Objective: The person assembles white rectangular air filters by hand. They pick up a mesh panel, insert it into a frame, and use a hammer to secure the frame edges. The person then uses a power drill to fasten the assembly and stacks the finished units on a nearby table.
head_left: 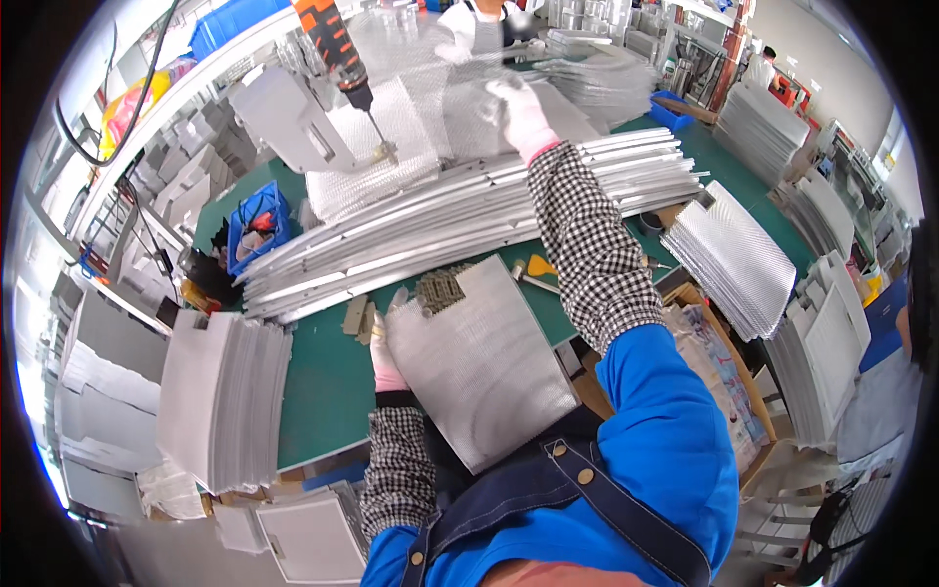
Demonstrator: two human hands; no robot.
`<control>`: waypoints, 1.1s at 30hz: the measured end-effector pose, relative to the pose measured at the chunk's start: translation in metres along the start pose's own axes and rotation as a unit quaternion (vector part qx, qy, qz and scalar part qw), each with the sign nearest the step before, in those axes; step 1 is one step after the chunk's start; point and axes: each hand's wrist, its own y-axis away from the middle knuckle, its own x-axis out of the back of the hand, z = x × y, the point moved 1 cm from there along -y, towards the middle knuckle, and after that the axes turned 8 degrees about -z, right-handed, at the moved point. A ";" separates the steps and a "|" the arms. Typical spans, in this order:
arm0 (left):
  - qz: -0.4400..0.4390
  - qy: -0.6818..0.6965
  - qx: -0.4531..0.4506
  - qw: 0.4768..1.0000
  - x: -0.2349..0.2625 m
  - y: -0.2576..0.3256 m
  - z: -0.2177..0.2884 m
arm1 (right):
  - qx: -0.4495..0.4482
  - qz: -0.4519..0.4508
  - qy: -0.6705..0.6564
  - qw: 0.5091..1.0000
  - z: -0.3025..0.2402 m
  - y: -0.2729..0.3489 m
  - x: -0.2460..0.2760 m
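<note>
In a pale glove, my left hand grips the left edge of a silver mesh panel with a notched corner. The panel tilts against my front at the green table's near edge. At the notch lies a clump of small grey-brown metal pieces. My right arm stretches over a row of long aluminium strips. The gloved right hand has its fingers curled at a clear bubble-wrap sheet; some blur hides the exact grip.
An orange-black power driver hangs above the table. Stacked panels stand at left and right. A blue bin sits left of the strips. A yellow-headed tool lies beside the panel. Another person is across the table.
</note>
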 end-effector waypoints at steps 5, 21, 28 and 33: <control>0.002 0.000 0.017 1.000 -0.005 -0.004 -0.005 | 0.017 -0.065 -0.014 0.998 -0.010 0.006 0.034; -0.010 0.026 0.024 0.999 -0.008 -0.001 0.000 | 0.076 -0.017 0.075 0.994 -0.079 0.242 0.142; 0.044 -0.060 0.028 0.997 0.009 -0.001 0.001 | -0.277 -0.034 0.230 0.932 0.021 0.361 0.102; 0.022 0.041 0.046 0.998 -0.001 -0.005 0.001 | -0.363 -0.085 0.273 0.887 0.052 0.364 0.105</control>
